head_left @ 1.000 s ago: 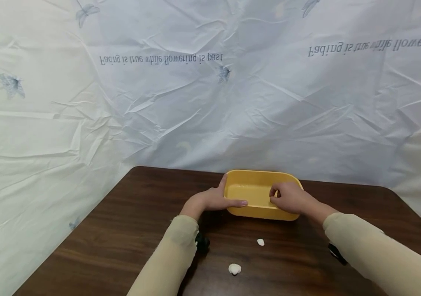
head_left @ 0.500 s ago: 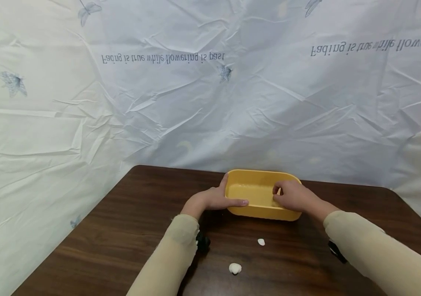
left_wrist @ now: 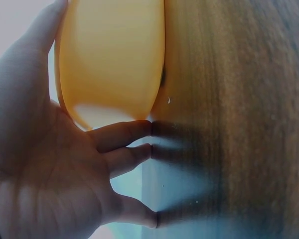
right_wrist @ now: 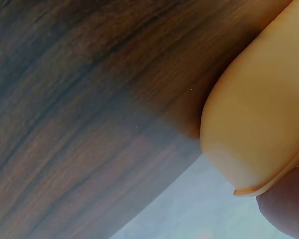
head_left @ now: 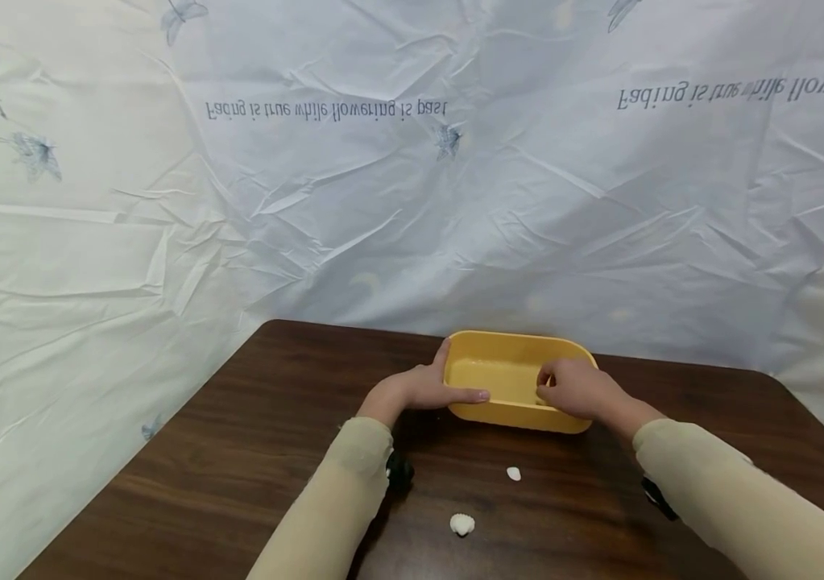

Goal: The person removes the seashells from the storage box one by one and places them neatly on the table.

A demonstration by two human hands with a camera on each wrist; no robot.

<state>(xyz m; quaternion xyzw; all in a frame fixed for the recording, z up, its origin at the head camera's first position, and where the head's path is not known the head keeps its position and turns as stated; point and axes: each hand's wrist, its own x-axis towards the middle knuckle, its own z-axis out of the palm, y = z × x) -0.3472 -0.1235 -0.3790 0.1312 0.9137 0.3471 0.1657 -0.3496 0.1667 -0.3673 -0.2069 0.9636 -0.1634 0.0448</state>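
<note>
Dark table (head_left: 238, 451), far side: fingers straight, my left hand (head_left: 424, 388) seems to steady the yellow tub (head_left: 513, 415); my right hand (head_left: 580, 388), curled inside, grasp unclear; withdrawing calls for lifting first.

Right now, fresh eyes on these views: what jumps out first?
The yellow bin near the far edge of the dark table, with the left hand at its left end and the right hand over its right end. Next, a ribbed white shell and a smaller white piece on the near side. Behind, a pale sheet with flipped lettering.
</note>
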